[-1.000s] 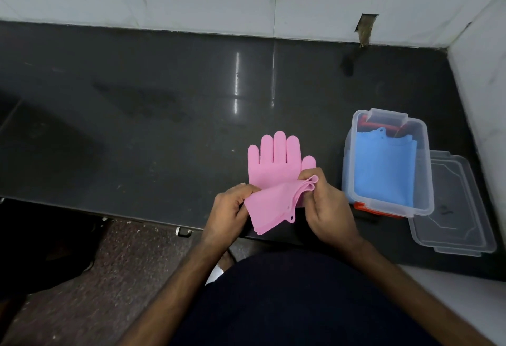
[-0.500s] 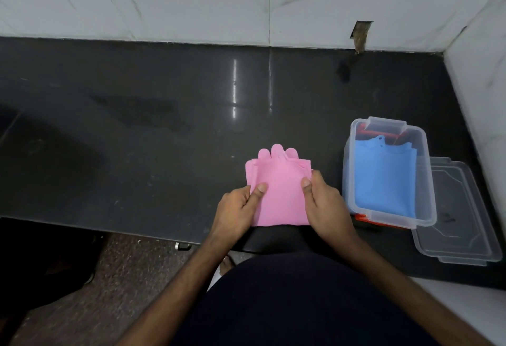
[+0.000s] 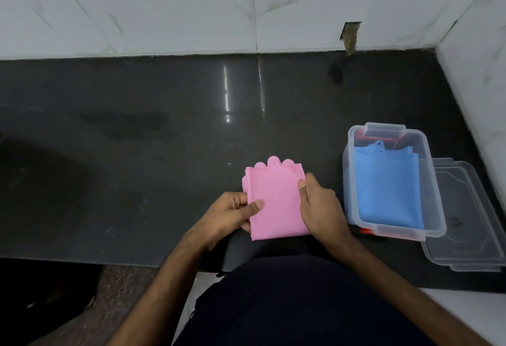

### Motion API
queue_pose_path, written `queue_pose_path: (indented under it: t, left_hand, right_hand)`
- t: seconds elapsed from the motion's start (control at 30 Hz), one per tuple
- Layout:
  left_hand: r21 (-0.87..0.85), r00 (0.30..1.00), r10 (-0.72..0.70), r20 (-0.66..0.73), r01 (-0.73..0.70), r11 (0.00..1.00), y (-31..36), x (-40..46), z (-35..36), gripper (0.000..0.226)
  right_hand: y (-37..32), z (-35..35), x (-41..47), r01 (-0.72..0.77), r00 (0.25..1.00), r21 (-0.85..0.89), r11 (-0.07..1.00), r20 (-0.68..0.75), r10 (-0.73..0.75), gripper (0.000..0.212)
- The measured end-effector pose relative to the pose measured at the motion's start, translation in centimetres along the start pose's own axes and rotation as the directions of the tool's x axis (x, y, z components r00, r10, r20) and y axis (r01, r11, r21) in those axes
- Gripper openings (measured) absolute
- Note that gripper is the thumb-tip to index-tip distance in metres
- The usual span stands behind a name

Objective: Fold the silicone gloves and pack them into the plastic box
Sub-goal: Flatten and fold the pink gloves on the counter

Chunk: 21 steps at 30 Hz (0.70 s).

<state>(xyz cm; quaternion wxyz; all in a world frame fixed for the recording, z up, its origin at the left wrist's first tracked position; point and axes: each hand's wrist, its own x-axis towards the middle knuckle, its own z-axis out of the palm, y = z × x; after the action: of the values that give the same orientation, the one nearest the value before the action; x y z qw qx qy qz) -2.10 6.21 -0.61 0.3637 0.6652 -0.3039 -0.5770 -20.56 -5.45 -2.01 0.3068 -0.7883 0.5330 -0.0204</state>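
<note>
- Folded pink glove (image 3: pixel 275 203) lies near the tabletop (image 3: pixel 137 154) front edge.
- Left hand (image 3: pixel 235 213) pinches its left edge, thumb on top.
- Right hand (image 3: pixel 319 204) grips its right edge.
- Plastic box (image 3: pixel 435 208), holding a blue glove (image 3: pixel 388 187), stands just right; its lid (image 3: pixel 471 225) lies beside it.
- No writing can be read.

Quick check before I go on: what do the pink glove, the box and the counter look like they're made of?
Pink glove: soft matte rubbery sheet, likely silicone; it folds flat without sharp creases. Plastic box: clear, slightly frosted rigid plastic; the blue glove shows through its walls. Counter: dark polished stone, maybe granite; it mirrors streaks of light.
</note>
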Motion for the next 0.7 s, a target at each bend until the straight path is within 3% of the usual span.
queue_pose_path:
  t: [0.17, 0.3, 0.4, 0.53, 0.6, 0.7]
  left_hand:
    - [0.085, 0.996, -0.053, -0.069, 0.059, 0.995, 0.7, 1.1, 0.1, 0.034]
    - [-0.03, 0.995, -0.091, -0.043, 0.089, 0.996, 0.5, 1.4, 0.2, 0.03]
    - [-0.05, 0.995, -0.074, -0.063, 0.071, 0.996, 0.4, 1.3, 0.4, 0.041]
    - [0.012, 0.996, -0.075, -0.051, 0.075, 0.997, 0.2, 1.6, 0.1, 0.04]
    - [0.032, 0.996, -0.078, -0.044, 0.079, 0.996, 0.1, 1.8, -0.1, 0.036]
    - [0.02, 0.996, -0.082, -0.028, 0.082, 0.996, -0.1, 2.0, -0.2, 0.035]
  right_hand:
    - [-0.2, -0.2, 0.3, -0.029, 0.999, 0.102, 0.994, -0.025, 0.031, 0.031]
    - [0.0, -0.8, -0.8, -0.034, 0.999, 0.188, 0.982, -0.022, 0.038, 0.032]
    - [-0.2, -1.0, -2.2, 0.097, 0.992, 0.076, 0.992, -0.089, -0.09, 0.041]
    - [-0.6, -1.3, -2.1, 0.285, 0.904, -0.254, 0.924, -0.248, -0.347, 0.052]
    - [-1.2, -1.0, -1.7, 0.374, 0.875, -0.313, 0.873, -0.193, -0.444, 0.051]
    - [-1.9, 0.4, -1.1, 0.468, 0.874, -0.285, 0.836, 0.007, -0.487, 0.059]
